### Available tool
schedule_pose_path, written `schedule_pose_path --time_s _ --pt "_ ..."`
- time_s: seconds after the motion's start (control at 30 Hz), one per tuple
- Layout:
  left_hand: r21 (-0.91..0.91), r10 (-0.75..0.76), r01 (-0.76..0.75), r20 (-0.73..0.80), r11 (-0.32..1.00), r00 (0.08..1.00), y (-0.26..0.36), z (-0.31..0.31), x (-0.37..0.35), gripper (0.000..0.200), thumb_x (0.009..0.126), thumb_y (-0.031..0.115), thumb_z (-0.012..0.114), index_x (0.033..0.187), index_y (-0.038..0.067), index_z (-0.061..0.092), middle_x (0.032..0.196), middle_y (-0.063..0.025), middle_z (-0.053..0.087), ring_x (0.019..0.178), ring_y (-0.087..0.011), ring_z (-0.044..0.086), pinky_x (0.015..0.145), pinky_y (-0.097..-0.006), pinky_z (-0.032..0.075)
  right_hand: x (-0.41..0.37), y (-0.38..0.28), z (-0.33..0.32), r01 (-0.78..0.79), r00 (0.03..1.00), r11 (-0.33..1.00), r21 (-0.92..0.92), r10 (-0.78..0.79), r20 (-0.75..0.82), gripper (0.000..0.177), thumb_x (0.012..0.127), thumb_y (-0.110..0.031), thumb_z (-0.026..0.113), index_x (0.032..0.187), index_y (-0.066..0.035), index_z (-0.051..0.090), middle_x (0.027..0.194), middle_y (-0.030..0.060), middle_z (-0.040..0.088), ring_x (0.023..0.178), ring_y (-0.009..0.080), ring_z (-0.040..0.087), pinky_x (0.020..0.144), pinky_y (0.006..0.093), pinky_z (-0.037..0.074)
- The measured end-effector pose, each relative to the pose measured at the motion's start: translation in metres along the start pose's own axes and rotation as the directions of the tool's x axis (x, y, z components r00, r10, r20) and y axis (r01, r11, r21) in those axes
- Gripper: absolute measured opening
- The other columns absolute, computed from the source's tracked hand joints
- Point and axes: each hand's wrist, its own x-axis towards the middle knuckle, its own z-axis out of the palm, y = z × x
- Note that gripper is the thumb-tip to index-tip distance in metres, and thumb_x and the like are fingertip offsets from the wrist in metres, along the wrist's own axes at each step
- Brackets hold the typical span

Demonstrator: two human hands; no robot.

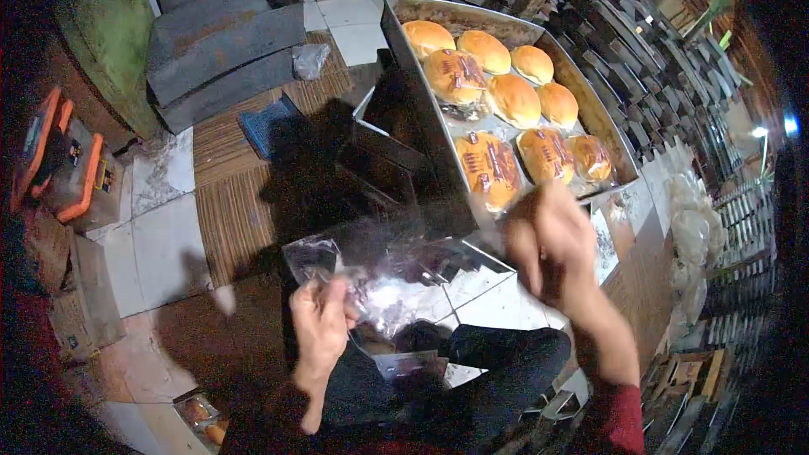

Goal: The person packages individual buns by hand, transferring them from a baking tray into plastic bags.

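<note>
My left hand [320, 320] is closed, thumb against fingers, on the edge of a clear plastic bag [388, 291] that spreads out above my lap. My right hand [552, 240] is smeared by motion and hangs just off the near edge of the tray; whether its fingers hold anything cannot be made out. A large metal tray [434, 109] holds several round golden buns [516, 99]. Some of them, such as the wrapped bun [489, 170] in the near row, sit in clear bags with dark red print.
Stacked dark metal trays [223, 34] stand at the back left, near a blue mat [270, 128]. Orange-trimmed boxes [80, 177] are at the far left. Plastic bags [695, 232] lie to the right. Packed bread [198, 411] sits at the lower left.
</note>
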Motion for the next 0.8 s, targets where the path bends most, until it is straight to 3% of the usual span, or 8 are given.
schedule_pose_path --time_s 0.07,0.27,0.3,0.33,0.6,0.67,0.73,0.8 --pt "-0.281 -0.094 0.110 0.070 0.953 0.993 -0.006 0.001 0.009 0.020 0.086 0.023 0.056 0.080 0.004 0.054 0.058 -0.0011 0.049 0.045 -0.0084 0.046 0.041 -0.0213 0.038 0.049 0.050 0.018 -0.118 0.954 0.993 0.003 0.114 -0.276 0.018 0.083 -0.013 0.057 0.074 0.002 0.053 0.067 0.0163 0.053 0.059 0.0283 0.050 0.054 0.0359 0.039" --pt "-0.773 -0.179 0.252 0.181 0.582 0.967 -0.038 -0.030 0.013 0.025 0.083 0.028 0.059 0.087 0.004 0.052 0.067 -0.0056 0.053 0.059 -0.0143 0.049 0.048 -0.0258 0.038 0.100 0.300 0.018 -0.388 0.904 0.850 -0.355 0.425 0.031 0.044 0.087 -0.040 0.049 0.097 0.001 0.058 0.085 0.0125 0.063 0.070 0.0226 0.056 0.065 0.0303 0.044" --pt "-0.748 -0.118 0.242 0.216 0.618 0.969 -0.043 -0.037 0.011 0.024 0.083 0.027 0.060 0.087 0.004 0.052 0.066 -0.0064 0.052 0.057 -0.0156 0.049 0.048 -0.0265 0.038 0.108 0.273 0.021 -0.332 0.842 0.864 -0.378 0.452 0.294 0.040 0.084 -0.039 0.055 0.102 -0.004 0.060 0.087 0.0055 0.064 0.073 0.0198 0.058 0.063 0.0271 0.044" --pt "-0.722 -0.059 0.230 0.254 0.653 0.965 -0.047 -0.041 0.010 0.023 0.082 0.026 0.060 0.086 0.005 0.051 0.065 -0.0073 0.052 0.056 -0.0168 0.048 0.047 -0.0272 0.037 0.113 0.244 0.025 -0.837 0.547 0.539 0.095 0.818 0.179 0.045 0.084 -0.046 0.052 0.095 -0.004 0.062 0.080 0.0058 0.062 0.067 0.0141 0.055 0.058 0.0261 0.041" --pt "-0.806 -0.333 0.464 0.352 0.367 0.875 -0.063 -0.056 0.003 0.017 0.085 0.020 0.056 0.095 0.007 0.053 0.078 -0.0120 0.057 0.058 -0.0207 0.053 0.048 -0.0302 0.042 0.094 0.199 0.000 -0.635 0.767 0.581 0.510 0.557 0.320 0.046 0.082 -0.032 0.059 0.116 -0.002 0.047 0.098 0.0065 0.058 0.087 0.0141 0.056 0.079 0.0286 0.045" --pt "-0.711 -0.065 0.172 0.175 0.682 0.982 -0.038 -0.036 -0.011 0.016 0.085 0.011 0.055 0.100 0.005 0.052 0.087 -0.0115 0.059 0.066 -0.0201 0.058 0.053 -0.0302 0.048 0.087 0.209 -0.018 -0.632 0.718 0.502 0.590 0.665 0.204 0.052 0.086 -0.033 0.051 0.124 0.002 0.039 0.110 0.0107 0.053 0.096 0.0183 0.055 0.086 0.0323 0.044" --pt "-0.521 0.025 0.127 0.275 0.844 0.961 -0.035 -0.038 -0.016 0.017 0.085 0.005 0.054 0.101 0.003 0.052 0.088 -0.0095 0.060 0.070 -0.0169 0.059 0.056 -0.0272 0.050 0.066 0.160 -0.035 -0.335 0.765 -0.007 0.942 0.581 0.277 0.055 0.086 -0.035 0.049 0.124 0.001 0.037 0.119 0.0125 0.050 0.107 0.0224 0.051 0.092 0.0348 0.042" --pt "-0.448 -0.045 0.208 0.348 0.869 0.937 -0.020 -0.039 -0.023 0.013 0.084 0.003 0.054 0.098 0.002 0.054 0.087 -0.0088 0.060 0.069 -0.0146 0.059 0.056 -0.0252 0.049 0.029 0.110 -0.045 -0.368 0.880 0.288 0.884 0.414 0.231 0.069 0.078 -0.045 0.057 0.125 0.000 0.037 0.123 0.0127 0.047 0.113 0.0250 0.046 0.095 0.0367 0.040"
